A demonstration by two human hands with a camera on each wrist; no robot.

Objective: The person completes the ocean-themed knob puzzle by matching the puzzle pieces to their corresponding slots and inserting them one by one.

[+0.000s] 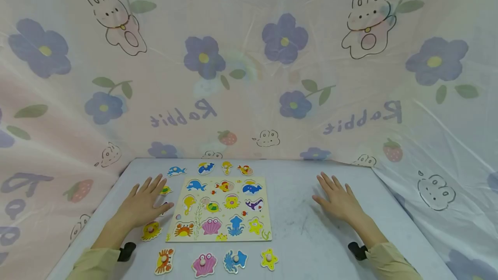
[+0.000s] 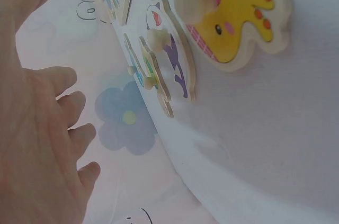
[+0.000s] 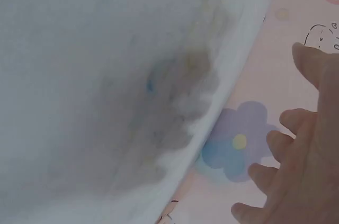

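Observation:
My left hand (image 1: 142, 204) is spread, palm down, over the table's left side and holds nothing. Partly hidden by it are a green turtle piece (image 1: 165, 189) and a purple-and-white knobbed piece (image 2: 183, 70); a yellow octopus piece (image 1: 151, 231) lies just below it. My right hand (image 1: 336, 200), fingers also spread, hovers over the right side; its shadow falls on the cloth in the right wrist view. Left of the table's middle is a wooden sea-animal puzzle board (image 1: 241, 180), its printed spots without knobbed pieces.
Along the near side lie crab (image 1: 163, 262), pink shell (image 1: 204, 265), blue squid (image 1: 235, 262) and starfish (image 1: 269, 259) pieces. Beyond the board are two blue whale-like pieces, a seahorse (image 1: 227, 168) and a fish (image 1: 245, 170). A printed curtain (image 1: 249, 77) surrounds the white table (image 1: 292, 245).

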